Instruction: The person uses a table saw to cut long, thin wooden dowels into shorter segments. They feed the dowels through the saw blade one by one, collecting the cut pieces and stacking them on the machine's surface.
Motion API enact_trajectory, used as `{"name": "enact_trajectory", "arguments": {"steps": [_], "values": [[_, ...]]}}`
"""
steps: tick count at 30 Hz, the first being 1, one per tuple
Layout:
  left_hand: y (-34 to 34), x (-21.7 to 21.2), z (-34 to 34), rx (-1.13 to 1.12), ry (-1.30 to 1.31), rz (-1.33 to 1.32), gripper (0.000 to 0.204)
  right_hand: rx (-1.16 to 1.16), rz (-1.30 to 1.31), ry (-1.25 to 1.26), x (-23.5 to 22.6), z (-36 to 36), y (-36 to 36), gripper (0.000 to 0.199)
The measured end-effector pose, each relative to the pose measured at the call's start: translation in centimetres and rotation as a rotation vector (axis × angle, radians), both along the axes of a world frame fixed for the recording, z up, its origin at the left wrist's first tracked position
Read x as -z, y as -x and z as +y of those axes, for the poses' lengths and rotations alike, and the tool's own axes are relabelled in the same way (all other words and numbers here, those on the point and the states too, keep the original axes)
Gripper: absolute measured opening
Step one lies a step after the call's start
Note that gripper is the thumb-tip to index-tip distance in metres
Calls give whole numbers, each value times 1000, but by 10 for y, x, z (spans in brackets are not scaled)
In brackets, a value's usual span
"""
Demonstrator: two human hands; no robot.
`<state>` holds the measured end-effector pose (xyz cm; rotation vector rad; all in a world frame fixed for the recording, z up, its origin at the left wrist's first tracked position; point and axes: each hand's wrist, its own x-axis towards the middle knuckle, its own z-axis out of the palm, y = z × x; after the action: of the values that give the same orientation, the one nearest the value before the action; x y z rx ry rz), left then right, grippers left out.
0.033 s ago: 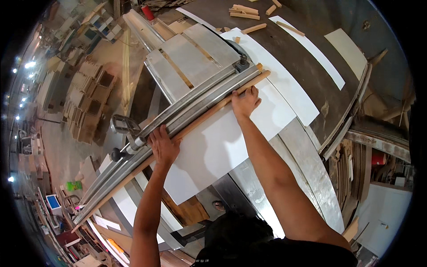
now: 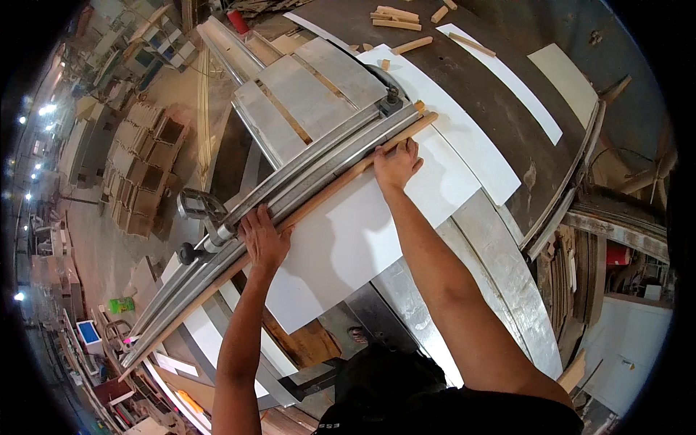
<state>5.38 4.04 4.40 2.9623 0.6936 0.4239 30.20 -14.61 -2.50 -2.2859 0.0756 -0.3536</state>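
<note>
A long, thin wooden strip (image 2: 326, 196) runs diagonally along the near side of a grey metal fence (image 2: 304, 177) on a sliding table. My left hand (image 2: 264, 238) lies over the strip, its fingertips reaching onto the fence and its thumb apart along the strip. Farther up to the right, my right hand (image 2: 397, 165) grips the same strip with curled fingers, close to the strip's far end. Under and in front of the strip lies a white panel (image 2: 341, 254). My palms hide parts of the strip.
A metal clamp-like handle (image 2: 203, 206) and a black knob (image 2: 188, 254) stick out beside my left hand. Beyond the fence is a slotted grey table (image 2: 312, 101). Short wood offcuts (image 2: 395, 18) and a white strip (image 2: 507, 87) lie on a brown surface. Stacked boards (image 2: 148, 159) stand at left.
</note>
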Motion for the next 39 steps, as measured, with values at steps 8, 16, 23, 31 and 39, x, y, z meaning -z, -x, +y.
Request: {"name": "enact_trajectory", "arguments": {"steps": [8,16,23,31,39], "values": [[8,-4,2,32,-45,17,79,-11,81,-7,1,0,9,60],[5,1,4,7,4,63,87,-24,101,-7,3,0,6,59],[-1,-1,4,-6,7,79,86,-16,88,18,6,1,1,57],[-5,1,5,-11,14,112,85,-30,116,15,7,1,-4,54],[-10,2,7,-7,3,103,86,-39,132,11,8,2,-9,56]]}}
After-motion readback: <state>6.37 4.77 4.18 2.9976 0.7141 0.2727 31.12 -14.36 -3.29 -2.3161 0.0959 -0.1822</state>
